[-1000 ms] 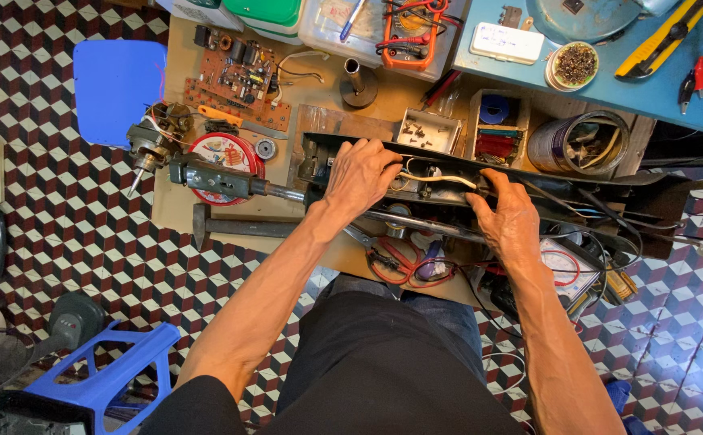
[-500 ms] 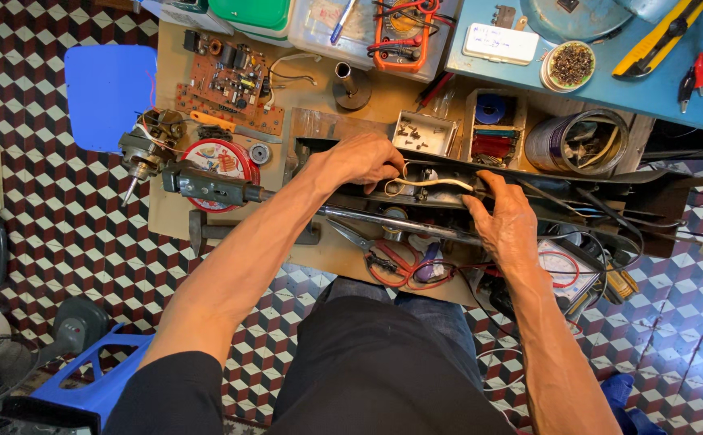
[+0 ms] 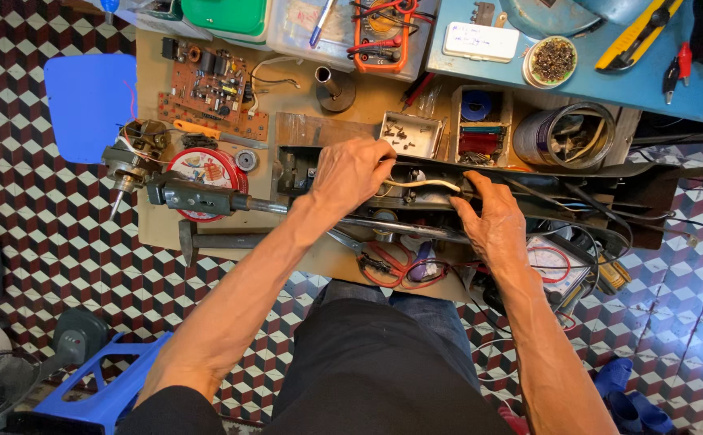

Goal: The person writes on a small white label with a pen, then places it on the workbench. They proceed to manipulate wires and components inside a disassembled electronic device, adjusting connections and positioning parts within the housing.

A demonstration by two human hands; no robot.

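A long black device casing lies open across the cardboard-covered work surface, with wires inside. My left hand reaches into its left part and pinches a pale wire that runs toward the right. My right hand rests on the casing's near edge, fingers spread over the black cables. A metal rod lies along the casing just below my hands.
A brown circuit board, a round red tin, a hammer and a small motor lie to the left. A screw tray, parts box, tin can and orange multimeter stand behind. Red wires and pliers lie in front.
My left hand has slid up and right onto the pale wire inside the casing. My right hand has shifted slightly along the near edge. The view has tilted a little.
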